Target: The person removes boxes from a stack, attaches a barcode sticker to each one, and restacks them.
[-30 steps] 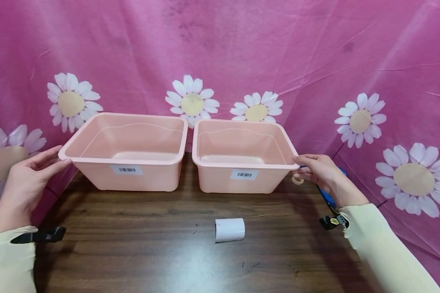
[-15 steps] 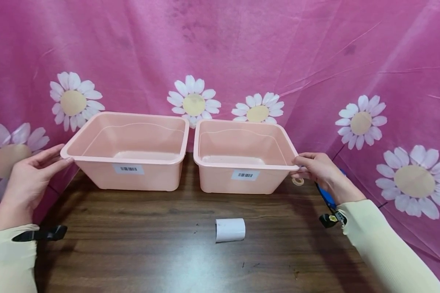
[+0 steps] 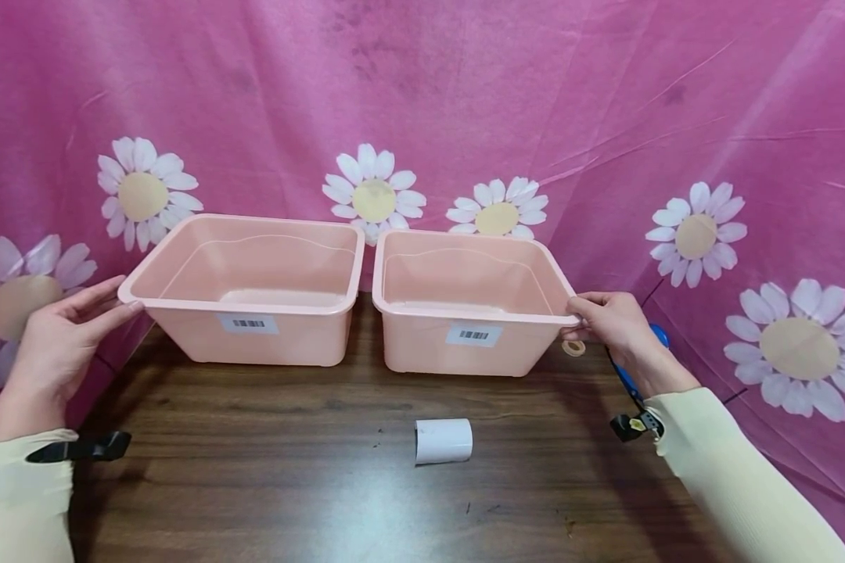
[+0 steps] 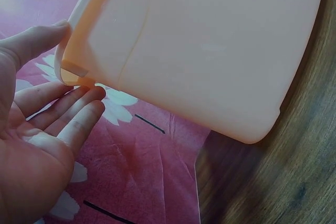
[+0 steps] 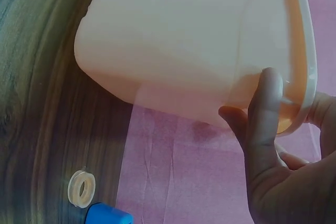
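Two pink plastic bins stand side by side on the table, a narrow gap between them. In the head view my left hand (image 3: pixel 56 344) pinches the outer front corner of the left bin (image 3: pixel 253 336), thumb on the rim and fingers beneath it. At the other end my right hand (image 3: pixel 623 328) grips the outer front corner of the right bin (image 3: pixel 458 352), thumb over the rim. The right wrist view shows two fingers (image 5: pixel 266 98) against that bin's outer wall, under the rim. Each bin carries a barcode label on its front. Their visible insides hold nothing.
A white cylinder (image 3: pixel 444 441) lies on its side on the wooden table (image 3: pixel 289 485). Beyond the right bin are a small tape roll (image 5: pixel 81 188) and a blue object (image 5: pixel 107 214). A pink flowered cloth (image 3: pixel 422 94) hangs close behind the bins.
The head view shifts slightly. Both hands keep their hold on the bin corners. The right bin's front has come marginally nearer, while the white cylinder stays in place.
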